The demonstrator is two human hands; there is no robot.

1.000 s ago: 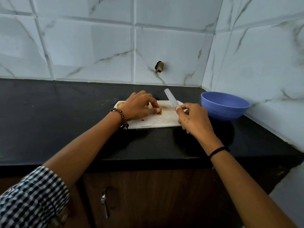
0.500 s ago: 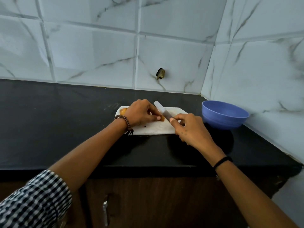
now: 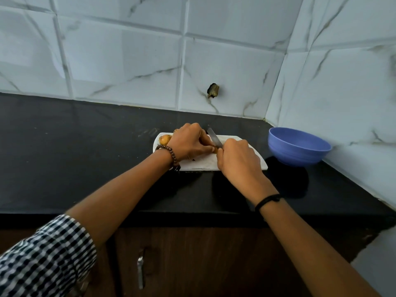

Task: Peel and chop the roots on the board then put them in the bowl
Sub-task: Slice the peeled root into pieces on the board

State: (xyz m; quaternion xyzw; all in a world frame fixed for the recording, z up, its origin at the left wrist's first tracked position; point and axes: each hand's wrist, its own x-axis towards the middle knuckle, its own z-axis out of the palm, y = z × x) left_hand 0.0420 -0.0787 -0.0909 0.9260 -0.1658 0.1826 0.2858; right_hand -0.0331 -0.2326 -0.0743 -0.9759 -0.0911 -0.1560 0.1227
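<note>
A white cutting board (image 3: 205, 162) lies on the black counter. My left hand (image 3: 189, 142) curls over an orange-brown root piece (image 3: 215, 150) and pins it to the board. Another root (image 3: 165, 139) pokes out at the board's left end behind that hand. My right hand (image 3: 239, 160) grips a knife (image 3: 215, 139) by its handle; the blade points away from me and its edge rests against the pinned piece beside my left fingertips. The blue bowl (image 3: 299, 147) stands to the right of the board, and what is inside it cannot be seen.
The black counter (image 3: 85, 157) runs left from the board and ends in a front edge near me. Marble-tiled walls close the back and the right side. A dark stub (image 3: 213, 90) sticks out of the back wall. A cabinet handle (image 3: 140, 273) hangs below.
The knife has come down from raised above the board to the root piece at my left fingertips. My right hand has moved left, close against my left hand.
</note>
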